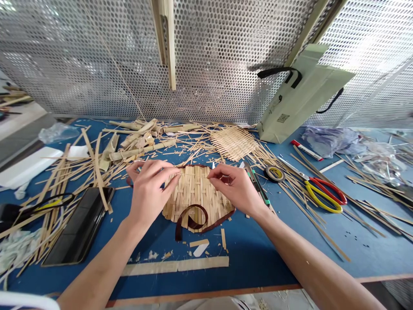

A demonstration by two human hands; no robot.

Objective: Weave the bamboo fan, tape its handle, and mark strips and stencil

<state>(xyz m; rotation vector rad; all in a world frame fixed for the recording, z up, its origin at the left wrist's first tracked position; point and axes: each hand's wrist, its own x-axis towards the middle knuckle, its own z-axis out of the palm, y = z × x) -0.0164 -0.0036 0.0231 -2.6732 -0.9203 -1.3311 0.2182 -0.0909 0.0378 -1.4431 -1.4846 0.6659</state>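
A woven bamboo piece (196,189) lies in front of me, with a dark brown strip running along part of its edge. The strip's loose end (201,211) curls over the near side of the weave. Above the left part of the weave, my left hand (151,187) has thumb and forefinger brought together. My right hand (234,185) makes a pinch over the right part, its other fingers curled in. Whatever is between the fingertips of either hand is too small to make out. A green and black cutter knife (258,183) lies right of my right hand.
Scissors with red and yellow handles (324,193) and a tape roll (274,173) lie to the right. Bamboo strips surround a second woven piece (234,142) at the back. A black phone (79,228) is on the left; a paper bag (300,99) leans against the perforated panel.
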